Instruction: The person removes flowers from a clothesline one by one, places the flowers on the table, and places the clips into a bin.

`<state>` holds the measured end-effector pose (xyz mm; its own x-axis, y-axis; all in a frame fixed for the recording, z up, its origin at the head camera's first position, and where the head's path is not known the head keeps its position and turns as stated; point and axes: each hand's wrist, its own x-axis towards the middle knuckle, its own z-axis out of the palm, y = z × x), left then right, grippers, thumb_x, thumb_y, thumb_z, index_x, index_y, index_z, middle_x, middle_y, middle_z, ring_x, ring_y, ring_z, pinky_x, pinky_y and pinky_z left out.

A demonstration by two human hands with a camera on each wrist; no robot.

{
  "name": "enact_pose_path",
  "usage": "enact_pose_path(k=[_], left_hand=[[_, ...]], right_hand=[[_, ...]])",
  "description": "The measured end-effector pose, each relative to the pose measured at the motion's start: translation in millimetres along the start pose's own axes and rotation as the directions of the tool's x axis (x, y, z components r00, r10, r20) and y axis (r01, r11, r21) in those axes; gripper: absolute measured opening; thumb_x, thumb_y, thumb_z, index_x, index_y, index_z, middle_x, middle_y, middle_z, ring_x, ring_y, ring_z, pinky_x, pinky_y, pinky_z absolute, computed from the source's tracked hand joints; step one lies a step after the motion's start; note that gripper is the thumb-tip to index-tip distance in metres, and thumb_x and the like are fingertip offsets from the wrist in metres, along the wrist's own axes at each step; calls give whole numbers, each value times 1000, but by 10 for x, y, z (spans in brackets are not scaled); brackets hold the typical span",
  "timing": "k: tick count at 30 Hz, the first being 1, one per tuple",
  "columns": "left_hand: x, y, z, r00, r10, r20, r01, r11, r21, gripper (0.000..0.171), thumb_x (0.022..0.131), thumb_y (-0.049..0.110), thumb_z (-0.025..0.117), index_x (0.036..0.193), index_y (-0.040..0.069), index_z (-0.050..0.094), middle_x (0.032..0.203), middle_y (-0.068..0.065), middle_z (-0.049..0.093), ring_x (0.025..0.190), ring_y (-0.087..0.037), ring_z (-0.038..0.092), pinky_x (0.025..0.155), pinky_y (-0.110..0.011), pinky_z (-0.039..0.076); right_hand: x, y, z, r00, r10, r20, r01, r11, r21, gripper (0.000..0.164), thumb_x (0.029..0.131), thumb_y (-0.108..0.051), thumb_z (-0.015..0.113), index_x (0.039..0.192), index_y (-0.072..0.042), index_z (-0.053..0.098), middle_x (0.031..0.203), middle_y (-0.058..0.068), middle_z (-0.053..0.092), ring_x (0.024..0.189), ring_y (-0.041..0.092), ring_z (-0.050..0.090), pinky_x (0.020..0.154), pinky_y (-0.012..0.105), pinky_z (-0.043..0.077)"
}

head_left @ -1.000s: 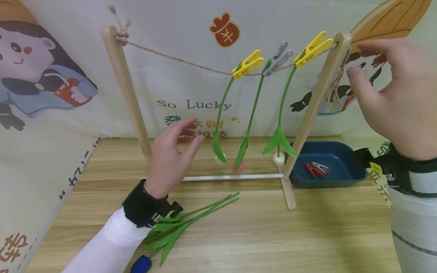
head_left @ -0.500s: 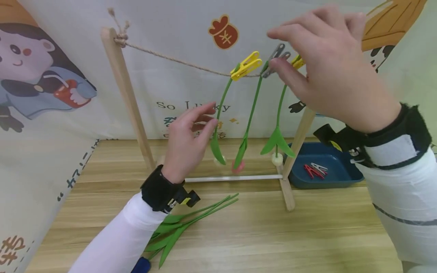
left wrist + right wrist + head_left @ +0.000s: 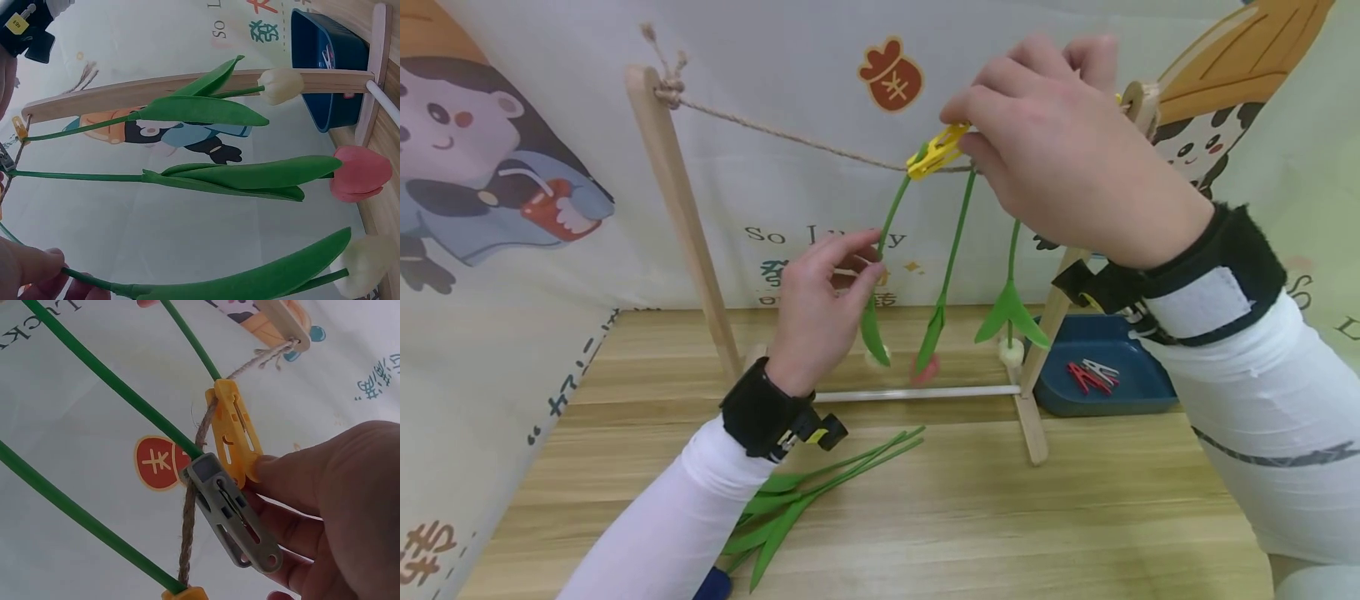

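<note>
Three artificial tulips hang head down from a twine line. My left hand [image 3: 823, 304] pinches the stem [image 3: 94, 279] of the leftmost one, whose bloom [image 3: 362, 265] is white. At its top, my right hand [image 3: 1060, 142] grips the handles of a yellow clothespin [image 3: 232, 431] between thumb and fingers. That clothespin sits on the twine [image 3: 185, 544] and stem. Beside it a grey clothespin [image 3: 230, 515] holds the middle tulip with a pink bloom [image 3: 360, 174]; my right hand hides it in the head view. A third tulip [image 3: 1011, 312], white, hangs at the right.
A wooden frame [image 3: 677, 208] carries the twine, with a white crossbar [image 3: 917, 392] low down. Right of it, a blue basin [image 3: 1105, 404] holds red and white clothespins [image 3: 1092, 377]. More tulips [image 3: 820, 492] lie on the table near my left forearm, one with a blue bloom [image 3: 715, 583].
My right hand has come left from beside the right post, past the grey clothespin, and taken hold of the leftmost yellow one. My left hand has moved right and up onto the stem.
</note>
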<state>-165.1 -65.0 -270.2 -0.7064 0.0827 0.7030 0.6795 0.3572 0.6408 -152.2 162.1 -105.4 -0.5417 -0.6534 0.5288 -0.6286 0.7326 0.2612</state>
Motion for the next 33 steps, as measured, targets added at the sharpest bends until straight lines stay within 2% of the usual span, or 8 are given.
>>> enact_pose_path(k=[4, 9, 20, 26, 28, 33], left_hand=[[-6, 2, 0, 1000, 3, 4, -3, 1000, -6, 32, 97, -5, 74, 129, -3, 72, 104, -12, 72, 91, -20, 71, 78, -28, 62], [-4, -4, -6, 1000, 13, -5, -13, 1000, 2, 31, 97, -5, 74, 128, -3, 72, 102, -12, 72, 90, -20, 71, 78, -28, 62], [-47, -4, -84, 999, 46, -19, -45, 998, 35, 31, 97, -5, 74, 128, -2, 73, 102, -11, 71, 90, -19, 70, 79, -29, 61], [-128, 29, -181, 999, 48, -14, -47, 997, 56, 31, 96, -4, 75, 127, 0, 74, 102, -10, 71, 89, -17, 69, 78, -27, 60], [-164, 42, -214, 999, 51, -12, -50, 997, 64, 32, 95, -6, 75, 127, 0, 74, 102, -10, 71, 89, -17, 68, 78, -28, 61], [-255, 82, -278, 996, 93, 11, -94, 990, 104, 30, 93, -9, 77, 123, -2, 75, 102, -11, 72, 86, -18, 69, 77, -31, 61]], right_hand=[[-1, -3, 3, 1000, 5, 24, -5, 1000, -19, 28, 109, -8, 58, 133, 3, 69, 119, 21, 65, 119, 40, 43, 101, 62, 20], [2, 3, 23, 1000, 3, 13, -2, 1000, -24, 24, 109, -8, 60, 128, 4, 70, 116, 22, 65, 119, 41, 43, 102, 63, 18], [-31, 55, 28, 989, -2, -151, -5, 999, -45, 24, 108, -5, 60, 127, 5, 70, 121, 26, 66, 120, 43, 44, 103, 63, 17], [-141, 69, 36, 966, 2, -258, 3, 1000, 21, 23, 109, -5, 58, 126, 6, 69, 123, 24, 65, 120, 43, 43, 102, 64, 17], [-189, 66, 38, 959, -19, -284, 27, 999, 26, 24, 110, -5, 56, 128, 6, 67, 123, 24, 64, 118, 44, 41, 99, 65, 17], [-323, 41, 34, 945, -48, -324, 68, 996, 52, 28, 109, -7, 58, 133, 6, 65, 125, 25, 62, 115, 45, 40, 95, 63, 17]])
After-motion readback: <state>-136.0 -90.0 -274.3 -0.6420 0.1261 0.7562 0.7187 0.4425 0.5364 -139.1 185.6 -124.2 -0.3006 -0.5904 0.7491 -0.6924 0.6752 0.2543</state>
